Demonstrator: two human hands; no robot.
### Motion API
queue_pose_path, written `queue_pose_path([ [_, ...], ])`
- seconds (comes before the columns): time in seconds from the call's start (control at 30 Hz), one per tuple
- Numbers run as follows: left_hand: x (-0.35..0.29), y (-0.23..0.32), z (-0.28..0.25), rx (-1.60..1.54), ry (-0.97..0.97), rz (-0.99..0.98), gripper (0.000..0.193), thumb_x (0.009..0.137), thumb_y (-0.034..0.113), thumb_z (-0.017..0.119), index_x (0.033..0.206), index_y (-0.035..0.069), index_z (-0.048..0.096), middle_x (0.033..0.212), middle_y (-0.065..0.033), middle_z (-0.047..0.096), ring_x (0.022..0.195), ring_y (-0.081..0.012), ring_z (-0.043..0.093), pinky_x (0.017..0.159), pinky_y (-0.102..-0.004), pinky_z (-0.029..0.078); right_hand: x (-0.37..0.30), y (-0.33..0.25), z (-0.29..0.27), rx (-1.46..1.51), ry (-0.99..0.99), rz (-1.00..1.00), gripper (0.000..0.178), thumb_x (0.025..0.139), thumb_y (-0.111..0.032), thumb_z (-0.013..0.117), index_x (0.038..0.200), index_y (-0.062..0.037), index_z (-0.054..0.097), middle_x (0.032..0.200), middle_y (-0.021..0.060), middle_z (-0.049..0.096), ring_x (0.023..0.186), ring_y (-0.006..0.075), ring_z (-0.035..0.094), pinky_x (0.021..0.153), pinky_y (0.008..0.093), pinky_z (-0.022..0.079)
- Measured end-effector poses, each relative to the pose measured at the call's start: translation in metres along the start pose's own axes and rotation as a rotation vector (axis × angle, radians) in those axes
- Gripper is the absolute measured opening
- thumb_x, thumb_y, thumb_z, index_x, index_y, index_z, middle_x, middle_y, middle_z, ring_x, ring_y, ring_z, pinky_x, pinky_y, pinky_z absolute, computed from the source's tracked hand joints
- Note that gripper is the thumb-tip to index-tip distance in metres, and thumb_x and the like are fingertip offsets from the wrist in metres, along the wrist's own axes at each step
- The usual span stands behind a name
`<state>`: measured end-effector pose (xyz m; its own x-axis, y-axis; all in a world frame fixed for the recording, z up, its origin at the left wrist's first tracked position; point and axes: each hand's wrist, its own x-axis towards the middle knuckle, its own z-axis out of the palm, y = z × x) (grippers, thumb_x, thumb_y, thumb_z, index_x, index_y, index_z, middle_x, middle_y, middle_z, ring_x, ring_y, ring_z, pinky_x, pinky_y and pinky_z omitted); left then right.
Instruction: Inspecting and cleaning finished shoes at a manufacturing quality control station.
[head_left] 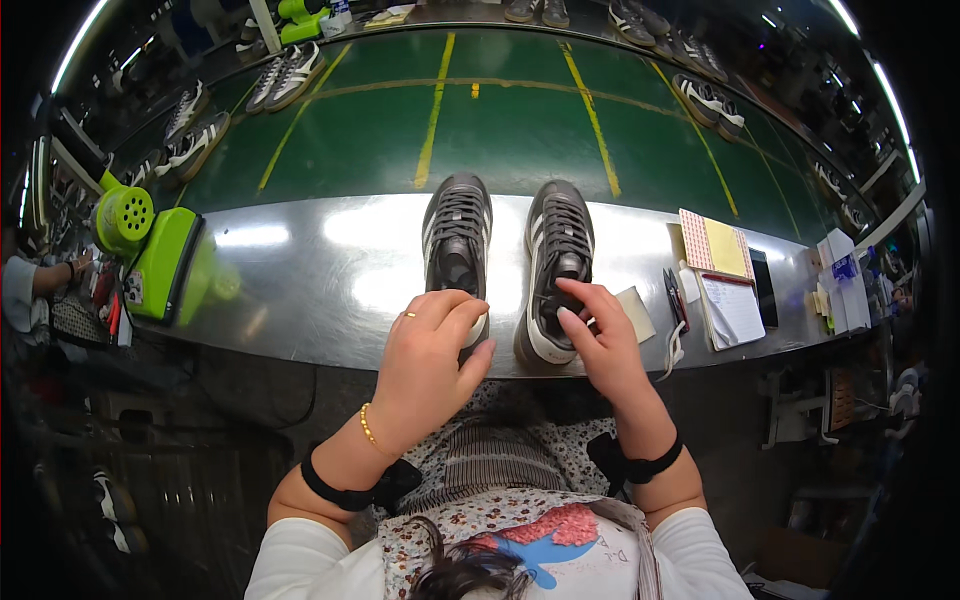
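Two dark grey lace-up sneakers with white side stripes stand side by side on the metal bench top, toes pointing away from me. My left hand (pixel 433 345) lies over the heel end of the left sneaker (pixel 458 225), its fingers bent loosely and its thumb apart. Part of that heel is hidden beneath it. My right hand (pixel 602 340) reaches to the collar of the right sneaker (pixel 560 228). Its thumb and forefinger stand apart at the shoe's dark opening, and its other fingers are partly hidden.
Beyond the metal bench top (pixel 300 280) runs a green belt (pixel 520 130) with yellow lines, carrying several sneakers. A bright green machine (pixel 165 265) stands left. On the right lie a cream card (pixel 635 314), dark-handled snips (pixel 675 295), a notepad (pixel 733 312) and a phone (pixel 764 288).
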<state>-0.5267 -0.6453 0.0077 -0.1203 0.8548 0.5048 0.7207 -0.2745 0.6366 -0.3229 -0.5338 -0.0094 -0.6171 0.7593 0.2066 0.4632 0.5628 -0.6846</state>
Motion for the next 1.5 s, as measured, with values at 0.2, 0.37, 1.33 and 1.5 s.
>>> queue_pose_path([
  [0.2,0.000,-0.011,0.000,0.376,-0.354,0.070,0.056,0.069,0.022,0.074,0.121,0.013,0.055,0.101,-0.0114,0.058,0.101,-0.0281,0.054,0.091,-0.0432,0.041,-0.006,0.010,0.045,0.686,0.257,0.083,0.031,0.090,-0.003,0.051,0.121,-0.0026,0.048,0.103,0.0026,0.050,0.086,0.0070,0.047,0.071,0.0204,0.041],
  [0.37,0.033,-0.003,0.010,0.427,-0.547,0.026,0.057,0.070,0.037,0.073,0.121,0.018,0.055,0.092,-0.0129,0.061,0.093,-0.0288,0.058,0.089,-0.0425,0.042,-0.033,0.014,0.054,0.950,0.359,0.239,0.030,0.091,-0.005,0.053,0.120,-0.0040,0.048,0.102,0.0026,0.051,0.085,0.0083,0.050,0.072,0.0222,0.044],
  [1.33,-0.113,-0.037,-0.129,-0.351,0.099,-0.379,0.058,0.059,0.026,0.087,0.103,-0.003,0.063,0.089,-0.0061,0.067,0.081,-0.0087,0.059,0.076,-0.0258,0.048,0.004,0.022,0.069,0.210,0.062,-0.027,0.012,0.083,-0.009,0.060,0.093,-0.0020,0.063,0.094,0.0112,0.061,0.085,0.0223,0.060,0.071,0.0303,0.049],
  [1.5,-0.151,-0.021,-0.173,-0.296,0.195,-0.477,0.055,0.059,0.023,0.087,0.102,-0.002,0.064,0.090,-0.0056,0.068,0.083,-0.0084,0.059,0.077,-0.0262,0.048,0.028,0.025,0.100,-0.041,0.133,-0.178,0.021,0.077,-0.012,0.062,0.096,-0.0032,0.061,0.111,0.0144,0.056,0.106,0.0322,0.051,0.092,0.0404,0.040],
])
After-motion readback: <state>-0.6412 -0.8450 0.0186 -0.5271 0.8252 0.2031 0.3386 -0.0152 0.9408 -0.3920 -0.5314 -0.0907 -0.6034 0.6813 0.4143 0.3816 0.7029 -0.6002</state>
